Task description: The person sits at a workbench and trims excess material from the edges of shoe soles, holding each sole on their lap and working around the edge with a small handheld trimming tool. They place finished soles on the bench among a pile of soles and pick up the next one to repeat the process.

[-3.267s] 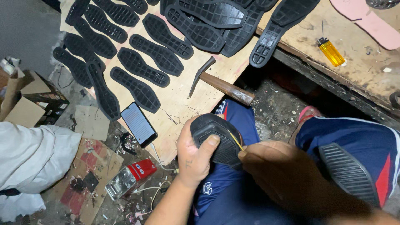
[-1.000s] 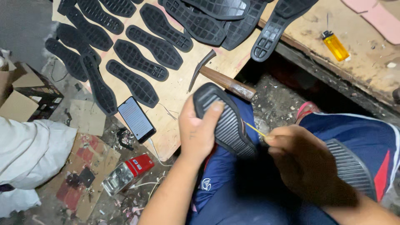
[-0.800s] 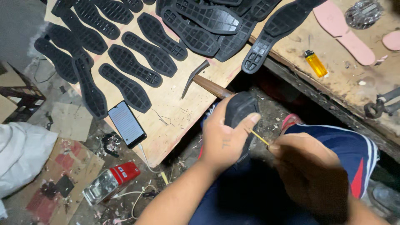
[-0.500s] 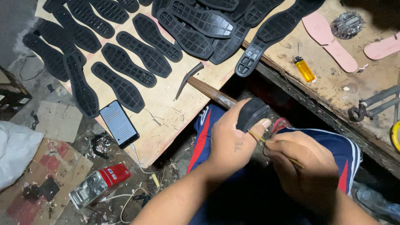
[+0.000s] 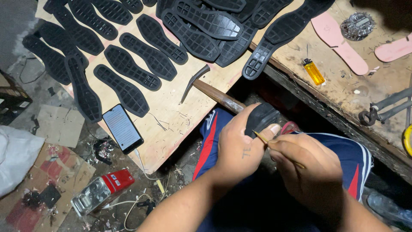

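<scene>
A black rubber shoe sole (image 5: 262,120) sits gripped in a worker's left hand (image 5: 238,148) over the lap, just off the edge of a plywood board (image 5: 171,107). The fingers are wrapped tight around the sole, and the thumb is pressed near its rim. The right hand (image 5: 307,172) is closed in a pinch on a thin yellowish stick (image 5: 274,148), possibly a brush handle, whose tip meets the sole beside the left thumb.

The work looks best done with the sole held rigid, the stick drawn in short controlled strokes along the edge, and the thumb kept clear of the tip. A slip could mark the tread or miss the rim.

A hammer (image 5: 206,86) with a wooden handle lies on the board just beyond the hands. Rows of matching black soles (image 5: 146,56) cover the board, with a smartphone (image 5: 122,128) near its corner. On the adjacent workbench (image 5: 343,99) lie an orange lighter (image 5: 314,71) and pink insoles (image 5: 339,38). A red and silver box (image 5: 103,191) rests on the littered floor.
</scene>
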`<state>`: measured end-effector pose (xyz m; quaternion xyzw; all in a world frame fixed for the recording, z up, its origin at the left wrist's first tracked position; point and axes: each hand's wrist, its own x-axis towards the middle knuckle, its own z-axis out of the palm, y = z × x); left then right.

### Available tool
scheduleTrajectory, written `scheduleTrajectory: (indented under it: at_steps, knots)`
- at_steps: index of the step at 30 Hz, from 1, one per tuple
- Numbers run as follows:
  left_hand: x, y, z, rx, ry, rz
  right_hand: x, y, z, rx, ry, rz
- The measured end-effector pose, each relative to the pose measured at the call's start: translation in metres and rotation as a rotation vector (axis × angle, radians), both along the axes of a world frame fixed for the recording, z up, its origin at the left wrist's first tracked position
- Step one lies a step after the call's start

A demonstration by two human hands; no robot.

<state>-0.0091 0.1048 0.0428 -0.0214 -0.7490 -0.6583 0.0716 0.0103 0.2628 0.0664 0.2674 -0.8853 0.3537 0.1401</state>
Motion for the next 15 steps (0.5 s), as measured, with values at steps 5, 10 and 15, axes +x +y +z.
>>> scheduleTrajectory:
  at_steps: [5, 10, 15]
  knots:
    - [-0.0006, -0.0013, -0.0008, 0.018, 0.011, 0.001, -0.0006, -0.003, 0.0001, -0.014, 0.025, -0.048]
    - [0.0003, -0.0023, -0.0026, 0.001, 0.031, 0.006, -0.0013, -0.0032, 0.0041, 0.007, 0.003, -0.039]
    - [-0.0007, -0.0004, -0.0058, -0.03, 0.076, 0.035, -0.0029, -0.0043, 0.0081, 0.0, 0.038, -0.105]
